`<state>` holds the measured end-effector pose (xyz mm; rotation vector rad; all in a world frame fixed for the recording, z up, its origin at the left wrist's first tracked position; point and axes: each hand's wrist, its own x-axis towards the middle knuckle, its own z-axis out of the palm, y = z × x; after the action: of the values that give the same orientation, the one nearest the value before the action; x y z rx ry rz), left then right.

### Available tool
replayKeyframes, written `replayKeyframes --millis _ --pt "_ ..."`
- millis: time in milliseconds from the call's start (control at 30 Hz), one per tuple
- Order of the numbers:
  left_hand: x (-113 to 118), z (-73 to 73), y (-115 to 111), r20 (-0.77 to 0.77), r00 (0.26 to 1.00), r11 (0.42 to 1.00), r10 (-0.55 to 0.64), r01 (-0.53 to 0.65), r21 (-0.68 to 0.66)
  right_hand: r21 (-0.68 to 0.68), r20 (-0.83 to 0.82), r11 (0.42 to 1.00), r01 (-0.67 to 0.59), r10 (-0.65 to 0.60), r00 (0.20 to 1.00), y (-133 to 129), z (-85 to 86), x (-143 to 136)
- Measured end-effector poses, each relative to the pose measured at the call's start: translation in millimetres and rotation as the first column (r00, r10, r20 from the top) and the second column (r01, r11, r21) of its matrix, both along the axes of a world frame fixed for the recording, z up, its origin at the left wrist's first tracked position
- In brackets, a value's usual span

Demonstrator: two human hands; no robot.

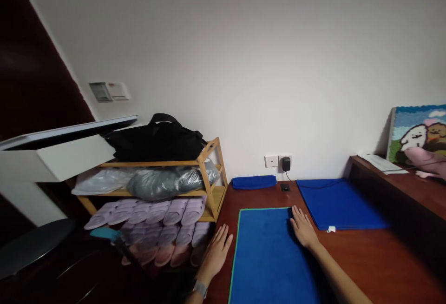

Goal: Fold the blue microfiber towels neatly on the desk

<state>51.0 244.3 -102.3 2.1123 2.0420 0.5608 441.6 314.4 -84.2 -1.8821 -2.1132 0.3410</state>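
Observation:
A blue cloth with a green edge lies spread flat on the reddish-brown wooden tabletop. My right hand is at its far right corner, fingers stretched out and holding nothing. Just left of the cloth's left edge is my left hand, empty, fingers extended, with a band at the wrist. I cannot tell whether it touches the table. A second blue cloth, with a small white tag, lies flat to the right. Against the wall rests a folded blue cloth.
On the left stands a wooden rack with several pairs of slippers, plastic-wrapped items and a black bag on top. A black plug sits in the wall socket. A raised ledge on the right bears a picture and a pink toy.

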Motion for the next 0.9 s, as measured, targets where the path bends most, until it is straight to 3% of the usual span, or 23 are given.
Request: replayKeyframes --millis 67,133,233,300,367,533,600,667,767,833,900 --pt "-7.4 -7.2 -27.8 -0.054 0.998 1.000 0.015 -0.013 0.026 0.117 -0.065 0.993 -0.010 0.018 0.998 -35.5 -8.5 11.2" --pt "-6.7 -12.0 -47.0 -0.101 0.995 0.997 0.020 -0.012 0.073 0.224 -0.110 0.974 -0.020 0.045 0.993 -83.1 -31.3 26.9" --pt "1.6 -9.8 -58.0 -0.128 0.991 0.991 0.039 -0.022 0.133 0.285 -0.116 0.958 -0.045 0.081 0.990 -153.3 -72.5 49.9" --pt "7.3 -3.1 -58.0 -0.125 0.991 0.988 0.056 -0.037 0.150 0.254 -0.100 0.962 -0.099 0.128 0.987 -185.3 -85.4 57.1" --pt "11.8 4.6 -56.9 -0.126 0.990 0.987 0.062 -0.041 0.157 0.218 -0.111 0.971 -0.100 0.126 0.986 -202.3 -80.0 55.5" --pt "15.3 19.4 -59.9 -0.132 0.990 0.987 0.056 -0.035 0.156 0.144 -0.122 0.988 -0.051 0.069 0.990 -213.1 -39.9 40.1" --pt "14.7 25.5 -63.6 -0.112 0.992 0.983 0.055 -0.034 0.182 0.160 -0.108 0.986 -0.051 0.069 0.992 -218.7 -39.9 37.8" --pt "19.3 32.4 -69.8 -0.081 0.995 0.975 0.058 -0.039 0.221 0.207 -0.091 0.978 -0.038 0.058 0.994 -226.0 -53.2 37.3" --pt "53.7 40.2 -88.3 -0.058 0.998 0.960 0.024 -0.006 0.280 0.275 -0.061 0.961 -0.038 0.057 0.996 -233.8 -86.0 36.9" --pt "100.7 39.9 -107.1 -0.064 0.995 0.954 -0.071 0.087 0.287 0.306 -0.043 0.951 -0.047 0.063 0.997 -235.2 -105.4 36.2" --pt "160.3 33.7 -127.9 -0.074 0.967 0.938 -0.242 0.253 0.235 0.328 -0.036 0.943 -0.047 0.062 0.997 -235.2 -117.2 35.4"
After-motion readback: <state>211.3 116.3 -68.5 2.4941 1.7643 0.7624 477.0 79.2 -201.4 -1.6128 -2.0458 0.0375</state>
